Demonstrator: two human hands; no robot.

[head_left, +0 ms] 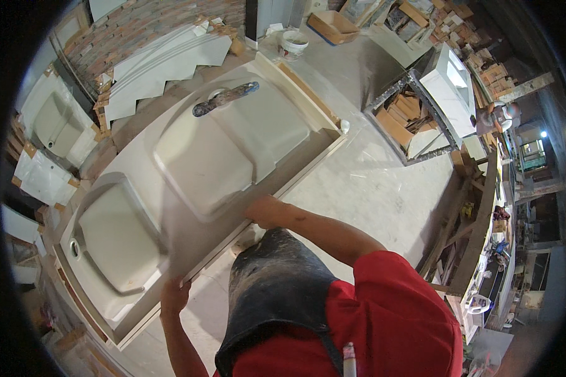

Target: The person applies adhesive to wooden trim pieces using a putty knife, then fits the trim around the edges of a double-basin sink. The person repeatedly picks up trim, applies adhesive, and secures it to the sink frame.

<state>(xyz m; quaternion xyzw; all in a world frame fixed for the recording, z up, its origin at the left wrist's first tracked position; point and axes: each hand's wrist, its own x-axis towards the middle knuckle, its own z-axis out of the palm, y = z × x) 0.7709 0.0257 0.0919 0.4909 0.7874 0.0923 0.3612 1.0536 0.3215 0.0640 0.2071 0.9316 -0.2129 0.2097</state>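
Note:
A long cream sink top [170,232] with moulded basins lies in front of me, slanting from lower left to upper right. Its near side has a raised, narrow edge. My left hand [175,295] is closed over that edge near the lower left, with its fingertips partly hidden. Farther right along the same edge, my right hand [267,212] is also closed on it, its fingers mostly turned away from view. A dark, elongated tool with blue marks [226,99] rests on the far side of the top; its exact kind is unclear. Neither hand touches it.
White stepped panels [163,66] lean by the brick wall. Another basin [58,122] stands at the left. A white bucket [294,44] and a cardboard box [333,27] are at the back. To the right sit a dark-framed bin of cardboard scraps [409,119] and a wooden bench [478,239].

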